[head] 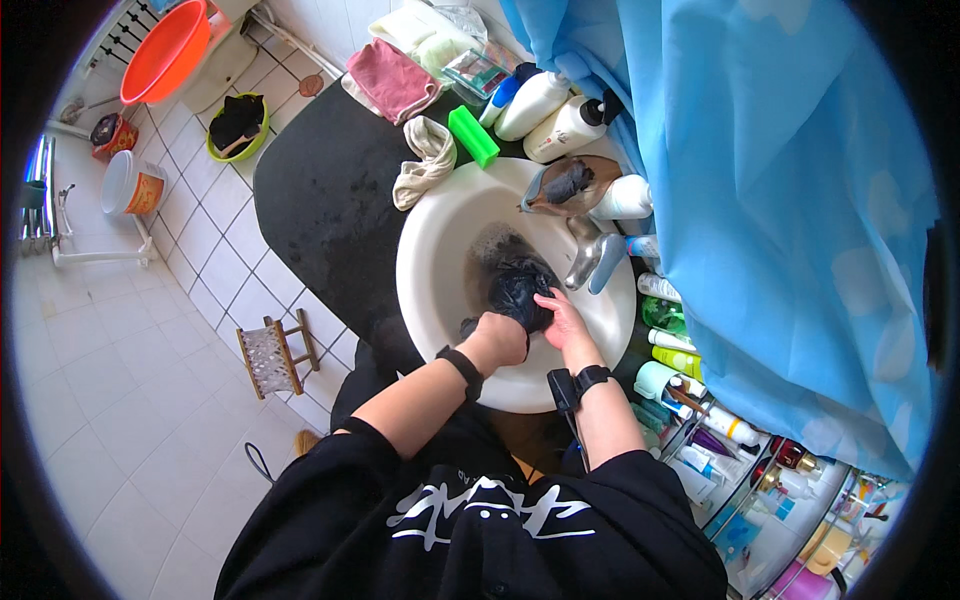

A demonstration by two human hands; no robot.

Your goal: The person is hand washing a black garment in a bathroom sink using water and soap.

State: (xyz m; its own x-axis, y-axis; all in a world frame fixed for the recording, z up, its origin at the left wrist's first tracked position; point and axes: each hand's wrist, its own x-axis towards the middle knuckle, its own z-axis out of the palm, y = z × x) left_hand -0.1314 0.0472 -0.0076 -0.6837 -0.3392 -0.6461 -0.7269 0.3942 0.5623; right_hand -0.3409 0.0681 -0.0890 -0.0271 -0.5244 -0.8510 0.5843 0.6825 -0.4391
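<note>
A wet dark cloth (519, 289) lies bunched in the white washbasin (421, 262), beside greyish, sudsy water (491, 244). My left hand (496, 339) is closed in a fist on the near-left part of the cloth, and a bit of fabric pokes out to its left. On the right side of the bundle, my right hand (561, 321) grips the cloth with its thumb on top; its other fingers are partly hidden. Just beyond that hand, the metal faucet (583, 253) reaches over the basin. No water stream shows under it.
A green bar (473, 136), a twisted beige cloth (426, 161) and pump bottles (566, 129) line the basin's far rim. A blue curtain (765, 187) hangs at the right above toiletries. Left of the black counter (322, 210), a small stool (277, 356) and a green basin (255, 142) stand on the floor.
</note>
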